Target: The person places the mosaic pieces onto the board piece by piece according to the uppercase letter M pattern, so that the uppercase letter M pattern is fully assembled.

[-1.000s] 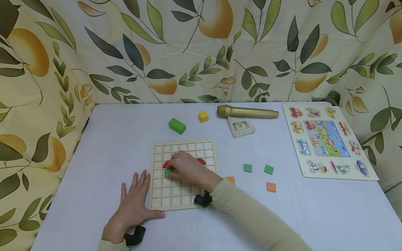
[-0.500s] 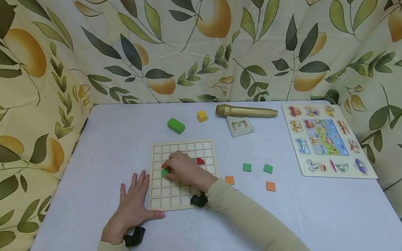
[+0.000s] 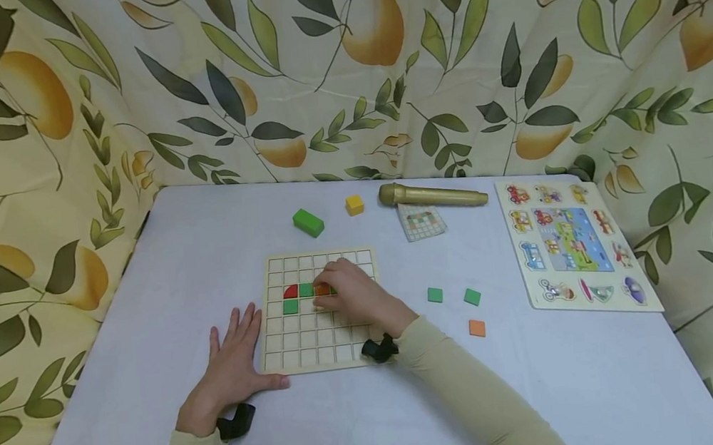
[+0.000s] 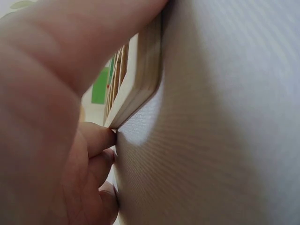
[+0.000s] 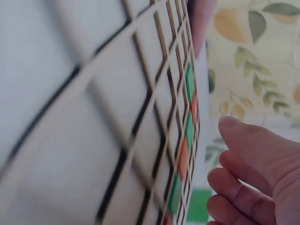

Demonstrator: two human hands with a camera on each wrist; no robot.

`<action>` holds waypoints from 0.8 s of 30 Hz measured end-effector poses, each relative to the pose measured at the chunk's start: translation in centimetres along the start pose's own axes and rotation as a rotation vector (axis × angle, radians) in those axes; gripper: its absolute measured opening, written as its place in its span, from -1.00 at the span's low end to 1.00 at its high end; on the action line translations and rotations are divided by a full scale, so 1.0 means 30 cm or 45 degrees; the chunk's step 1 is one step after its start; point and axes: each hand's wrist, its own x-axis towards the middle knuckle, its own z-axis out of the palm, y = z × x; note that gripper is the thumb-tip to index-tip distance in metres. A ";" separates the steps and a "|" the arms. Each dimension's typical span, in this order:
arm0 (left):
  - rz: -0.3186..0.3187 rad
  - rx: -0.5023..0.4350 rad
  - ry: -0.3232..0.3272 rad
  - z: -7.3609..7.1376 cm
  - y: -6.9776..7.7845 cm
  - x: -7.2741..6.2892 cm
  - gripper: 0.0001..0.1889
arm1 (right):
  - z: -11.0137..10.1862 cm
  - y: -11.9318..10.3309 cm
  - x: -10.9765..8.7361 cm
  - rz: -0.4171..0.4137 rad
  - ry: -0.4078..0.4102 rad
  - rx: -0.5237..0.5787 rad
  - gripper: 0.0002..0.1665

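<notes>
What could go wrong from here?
1. The right hand is over the board and might nudge the placed orange tile.
2. The left hand sits only at the board's near-left corner, so the board might pivot.
3. The right forearm lies near the loose orange tile; it might brush it.

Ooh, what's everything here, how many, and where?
Grid board: one, pale, table's middle
Red pieces: two, red, on board, one barely showing
Green tiles: five, green, three on board, two right
Orange tiles: two, orange, one on board, one right
Green block: one, green, behind board
Yellow block: one, yellow, behind board
Microphone-like stick: one, gold, far edge
Card: one, whitish, beside it
Puzzle: one, multicoloured, right
Table: one, white, beneath
Patterned cloth: count unclear, cream, behind
Wrist gadgets: two, black, wrists
Sleeves: two, beige, arms
Left hand: one, board's left edge
Right hand: one, over board
</notes>
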 end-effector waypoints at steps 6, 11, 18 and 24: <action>-0.001 -0.011 0.012 0.005 0.002 0.001 0.42 | -0.069 0.096 -0.102 0.074 0.092 0.019 -0.65; 0.003 0.004 0.020 0.008 -0.004 0.002 0.42 | -0.119 0.174 -0.191 0.162 0.145 -0.014 -0.67; 0.015 0.007 0.029 0.007 -0.004 0.003 0.41 | -0.163 0.256 -0.287 0.242 0.159 -0.038 -0.69; 0.002 -0.008 0.025 0.009 -0.002 0.002 0.41 | -0.179 0.308 -0.352 0.225 0.152 -0.051 -0.65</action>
